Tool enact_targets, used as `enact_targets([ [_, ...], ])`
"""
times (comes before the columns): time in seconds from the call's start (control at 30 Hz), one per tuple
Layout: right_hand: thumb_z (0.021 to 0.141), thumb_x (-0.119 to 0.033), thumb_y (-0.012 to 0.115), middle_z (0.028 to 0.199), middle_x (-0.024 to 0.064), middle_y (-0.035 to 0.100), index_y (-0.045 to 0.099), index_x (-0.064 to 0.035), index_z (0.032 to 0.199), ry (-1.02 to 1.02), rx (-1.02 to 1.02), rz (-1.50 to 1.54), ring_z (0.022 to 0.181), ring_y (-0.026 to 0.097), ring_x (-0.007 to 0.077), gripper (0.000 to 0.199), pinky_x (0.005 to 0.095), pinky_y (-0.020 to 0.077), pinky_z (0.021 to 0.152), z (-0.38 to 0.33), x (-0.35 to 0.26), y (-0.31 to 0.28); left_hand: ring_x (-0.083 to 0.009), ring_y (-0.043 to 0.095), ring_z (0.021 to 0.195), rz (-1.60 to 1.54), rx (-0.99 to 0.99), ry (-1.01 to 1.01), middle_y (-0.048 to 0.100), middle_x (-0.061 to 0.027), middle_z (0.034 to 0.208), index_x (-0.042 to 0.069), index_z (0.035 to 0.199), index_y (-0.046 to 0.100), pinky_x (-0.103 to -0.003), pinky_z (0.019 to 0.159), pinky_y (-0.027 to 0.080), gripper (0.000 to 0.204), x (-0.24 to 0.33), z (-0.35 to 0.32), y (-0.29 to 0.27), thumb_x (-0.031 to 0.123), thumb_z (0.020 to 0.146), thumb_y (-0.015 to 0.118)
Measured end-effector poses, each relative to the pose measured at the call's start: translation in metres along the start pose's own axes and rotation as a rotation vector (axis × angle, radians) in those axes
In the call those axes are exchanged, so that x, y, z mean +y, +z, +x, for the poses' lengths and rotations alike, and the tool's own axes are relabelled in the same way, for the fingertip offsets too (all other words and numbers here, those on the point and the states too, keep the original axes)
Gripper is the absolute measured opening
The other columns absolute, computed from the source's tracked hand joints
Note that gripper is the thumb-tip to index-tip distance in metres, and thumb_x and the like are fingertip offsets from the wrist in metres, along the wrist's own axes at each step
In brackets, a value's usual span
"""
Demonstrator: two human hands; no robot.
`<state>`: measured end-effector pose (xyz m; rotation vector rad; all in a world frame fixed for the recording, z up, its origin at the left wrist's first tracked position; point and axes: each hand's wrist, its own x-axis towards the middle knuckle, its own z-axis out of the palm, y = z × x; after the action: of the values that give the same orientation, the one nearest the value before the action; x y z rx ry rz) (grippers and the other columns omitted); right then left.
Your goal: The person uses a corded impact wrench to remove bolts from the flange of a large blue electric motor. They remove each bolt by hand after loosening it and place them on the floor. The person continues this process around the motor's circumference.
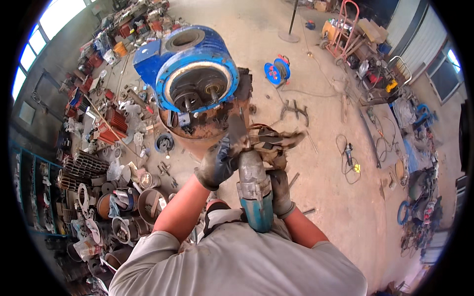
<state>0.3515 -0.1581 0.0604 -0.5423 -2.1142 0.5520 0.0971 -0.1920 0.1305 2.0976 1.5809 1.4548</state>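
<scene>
Gripping teal impact wrench (255, 190), gloved right hand (280, 190)

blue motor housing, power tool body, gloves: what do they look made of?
Blue motor housing: looks like cast metal, glossy blue paint, rusty brown base below. Power tool: dull grey metal front, teal probably plastic grip. Left hand and right hand wear grimy grey gloves, apparently fabric, soft and creased.

One blue motor housing (195, 69) is seen on one rusty stand (207, 130). One power tool (254, 190) is gripped by two gloved hands — left hand (217, 165), right hand (280, 190). One blue cable reel (277, 71), one red hand truck (343, 27) and one angle grinder (348, 153) are counted on the floor — scrap at the left is too cluttered to be counted.
</scene>
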Motion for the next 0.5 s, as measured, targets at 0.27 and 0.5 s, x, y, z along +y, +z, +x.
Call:
enact_targets([
  [0.27, 0.073, -0.024, 0.079, 0.122, 0.0217, 0.059, 0.064, 0.0014, 0.121, -0.023, -0.036, -0.069, 0.114, 0.055, 0.0433, 0.056, 0.0546, 0.0432, 0.102, -0.021, 0.012, -0.033, -0.0135, 0.067, 0.115, -0.860, -0.072, -0.545, 0.073, -0.0096, 0.128, -0.005, 0.137, 0.065, -0.032, 0.098, 0.055, 0.037, 0.067, 0.061, 0.035, 0.021, 0.111, 0.061],
  [0.5, 0.075, -0.017, 0.076, 0.130, 0.0279, 0.054, 0.059, 0.0036, 0.129, 0.054, 0.063, -0.092, 0.122, 0.050, 0.0489, 0.060, 0.0576, 0.0416, 0.106, -0.060, 0.021, -0.021, -0.0252, 0.067, 0.123, -1.232, -0.367, -0.627, 0.067, -0.0157, 0.140, -0.006, 0.147, 0.057, -0.037, 0.107, 0.053, 0.047, 0.057, 0.072, 0.066, 0.024, 0.111, 0.057],
])
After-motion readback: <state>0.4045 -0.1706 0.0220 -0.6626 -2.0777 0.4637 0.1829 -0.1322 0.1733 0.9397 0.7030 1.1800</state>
